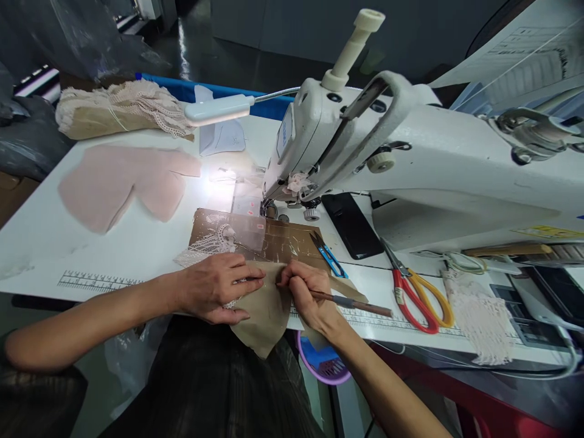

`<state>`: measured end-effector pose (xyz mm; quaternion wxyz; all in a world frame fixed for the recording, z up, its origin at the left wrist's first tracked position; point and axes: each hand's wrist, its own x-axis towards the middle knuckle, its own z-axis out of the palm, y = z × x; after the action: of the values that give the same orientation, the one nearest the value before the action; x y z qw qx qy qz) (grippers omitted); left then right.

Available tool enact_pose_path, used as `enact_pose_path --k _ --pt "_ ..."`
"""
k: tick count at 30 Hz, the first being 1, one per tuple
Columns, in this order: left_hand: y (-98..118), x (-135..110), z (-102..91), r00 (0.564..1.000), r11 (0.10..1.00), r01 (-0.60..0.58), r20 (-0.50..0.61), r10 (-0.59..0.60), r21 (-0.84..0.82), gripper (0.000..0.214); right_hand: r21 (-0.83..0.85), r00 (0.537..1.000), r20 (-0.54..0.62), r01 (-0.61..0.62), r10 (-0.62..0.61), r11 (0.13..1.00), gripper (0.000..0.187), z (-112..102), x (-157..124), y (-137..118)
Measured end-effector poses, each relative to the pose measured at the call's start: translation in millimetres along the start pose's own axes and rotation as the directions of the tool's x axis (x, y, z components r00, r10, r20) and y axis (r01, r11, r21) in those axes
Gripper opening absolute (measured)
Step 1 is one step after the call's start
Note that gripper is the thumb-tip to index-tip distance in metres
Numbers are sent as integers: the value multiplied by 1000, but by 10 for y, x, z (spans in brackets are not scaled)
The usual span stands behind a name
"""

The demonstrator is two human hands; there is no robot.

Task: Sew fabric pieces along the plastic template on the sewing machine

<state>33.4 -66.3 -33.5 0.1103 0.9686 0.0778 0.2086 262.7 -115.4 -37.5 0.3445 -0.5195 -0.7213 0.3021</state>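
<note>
My left hand (223,287) lies flat with its fingers stretched out, pressing on white lace (212,242) and a brown paper piece (264,310). That paper hangs over the table's front edge with its tip pointing down. Closed around a thin brown pen-like stick (347,302) with a grey band, my right hand (312,292) rests on the paper's right side. The stick's working tip is hidden by my fingers. Beyond both hands, a brown board (296,234) lies below the sewing machine's needle area, partly under a clear sheet (249,230). Blue thread snips (329,255) rest at its right end.
A white sewing machine (401,134) spans the right side, with a phone (352,225) beneath its arm. Red-and-yellow scissors (417,292) and a lace strip (479,316) lie right. Pink fabric (128,182) and a lace bundle (118,109) are left. A purple basket (326,380) stands below.
</note>
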Motion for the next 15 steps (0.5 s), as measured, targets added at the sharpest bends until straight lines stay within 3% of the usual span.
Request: enact_pose_path --k 6,15 --pt "-5 -3 11 1000 1000 -6 -7 6 10 46 -8 996 -79 -45 44 999 21 28 -25 41" --pt "-3 5 6 1000 1000 -8 -24 9 28 41 8 999 -43 -11 12 1000 24 8 -30 42"
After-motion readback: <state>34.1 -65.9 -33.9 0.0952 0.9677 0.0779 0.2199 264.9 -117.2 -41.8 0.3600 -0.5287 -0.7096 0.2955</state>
